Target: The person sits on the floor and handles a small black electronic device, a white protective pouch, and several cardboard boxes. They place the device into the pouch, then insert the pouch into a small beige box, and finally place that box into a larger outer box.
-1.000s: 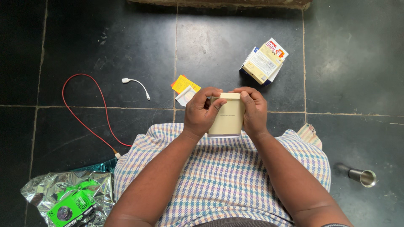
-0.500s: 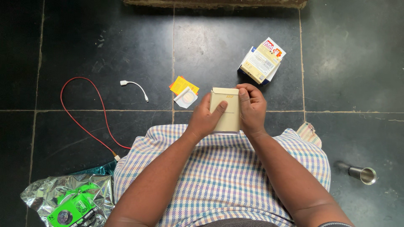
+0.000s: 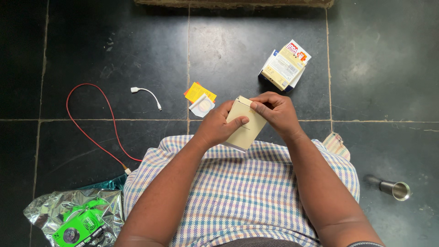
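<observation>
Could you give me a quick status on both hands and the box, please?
Left hand grips cream box from its side. Right hand pinches its top end. Box tilted, above checked cloth. Nothing in the way.

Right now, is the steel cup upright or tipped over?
Tipped over: the steel cup lies on its side on the dark floor, mouth facing right.

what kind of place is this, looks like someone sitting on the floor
Probably the floor of a home, not a workshop. The person sits on dark stone floor tiles, with loose things lying around: a red cable, an opened carton and a steel cup. No bench or table shows.
</observation>
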